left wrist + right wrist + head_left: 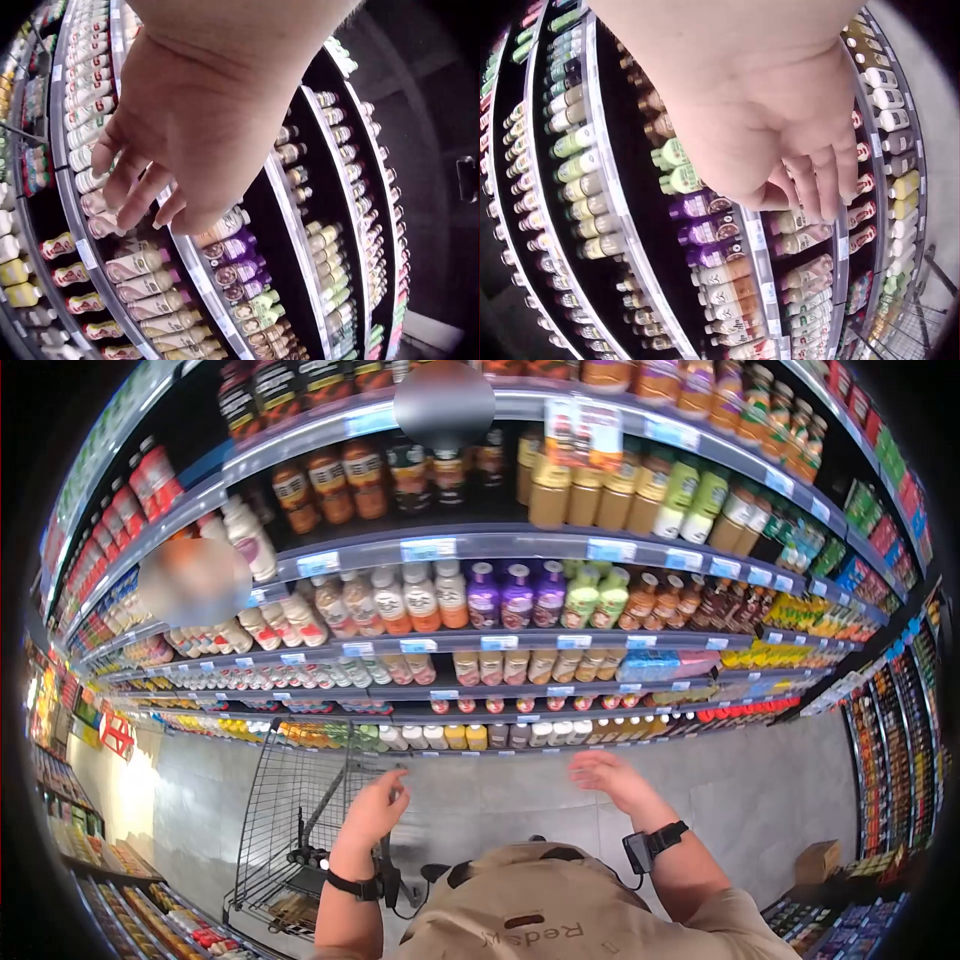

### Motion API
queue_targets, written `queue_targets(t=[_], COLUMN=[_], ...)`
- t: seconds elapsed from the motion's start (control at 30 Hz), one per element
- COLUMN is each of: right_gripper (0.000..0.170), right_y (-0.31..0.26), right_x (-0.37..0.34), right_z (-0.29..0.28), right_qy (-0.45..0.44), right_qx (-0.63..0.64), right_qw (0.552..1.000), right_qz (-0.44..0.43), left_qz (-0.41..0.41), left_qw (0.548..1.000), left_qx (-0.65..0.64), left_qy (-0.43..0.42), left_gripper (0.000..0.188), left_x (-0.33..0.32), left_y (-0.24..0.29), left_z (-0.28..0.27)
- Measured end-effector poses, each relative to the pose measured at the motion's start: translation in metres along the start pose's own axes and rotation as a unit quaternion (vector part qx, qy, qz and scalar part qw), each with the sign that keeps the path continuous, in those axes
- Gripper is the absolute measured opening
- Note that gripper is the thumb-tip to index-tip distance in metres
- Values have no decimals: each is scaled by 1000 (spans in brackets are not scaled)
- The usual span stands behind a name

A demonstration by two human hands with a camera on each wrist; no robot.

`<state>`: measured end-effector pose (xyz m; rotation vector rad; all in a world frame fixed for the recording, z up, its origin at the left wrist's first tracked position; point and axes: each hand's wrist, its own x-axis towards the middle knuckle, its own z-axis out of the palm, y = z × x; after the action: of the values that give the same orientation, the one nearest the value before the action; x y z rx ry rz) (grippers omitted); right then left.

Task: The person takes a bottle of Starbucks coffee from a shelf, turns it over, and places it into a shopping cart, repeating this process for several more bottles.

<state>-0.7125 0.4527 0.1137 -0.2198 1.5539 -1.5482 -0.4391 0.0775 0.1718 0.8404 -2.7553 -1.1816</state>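
Note:
In the head view my left hand (pixel 376 812) is held out in front of my body, its fingers loosely bent around nothing. My right hand (pixel 612 778) is raised on the other side of my chest, also holding nothing. Ahead of both stands a shelf of bottled drinks, with purple-labelled bottles (pixel 517 596) near the middle and orange-and-white bottles (pixel 420 596) beside them. The left wrist view shows the left palm (pixel 202 127) with relaxed fingers overlapping the bottle rows. Likewise, the right palm (pixel 757 112) overlaps the shelf in the right wrist view, fingers pointing down.
A black wire shopping cart (pixel 268 790) stands to my left, close by the left hand. Grey tiled floor (pixel 490 800) lies between me and the shelf. A cardboard box (pixel 817 862) is at the right, beside another stocked shelf (pixel 895 740).

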Motion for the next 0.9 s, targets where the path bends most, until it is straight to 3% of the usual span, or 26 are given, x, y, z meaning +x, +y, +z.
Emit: queue_targets(t=[0.2, 0.37, 0.4, 0.47, 0.67, 0.73, 0.9], right_gripper=[37, 38, 38, 42, 48, 54, 65], right_y=[-37, -73, -84, -108, -178, -203, -267], right_x=[-41, -41, -39, -33, 2, 15, 49], right_z=[-53, -70, -67, -56, -26, -19, 12], right_qy=[-24, -26, -28, -27, -63, -82, -70], right_qx=[-6, -8, -8, -1, -36, -44, -98], right_qw=[998, 993, 993, 987, 961, 958, 932], right_qz=[-52, -112, -112, -161, -266, -270, -342], left_qz=[81, 152, 151, 224, 274, 336, 354], left_qw=[996, 987, 987, 970, 947, 911, 899], left_qx=[19, 10, 11, -9, -46, -94, -130], left_qy=[16, 43, 45, 90, 159, 220, 221], left_gripper=[38, 35, 35, 35, 31, 33, 40], left_x=[44, 66, 71, 83, 137, 163, 223], left_y=[90, 160, 171, 189, 241, 256, 294], left_z=[40, 43, 40, 33, -3, -14, -44])
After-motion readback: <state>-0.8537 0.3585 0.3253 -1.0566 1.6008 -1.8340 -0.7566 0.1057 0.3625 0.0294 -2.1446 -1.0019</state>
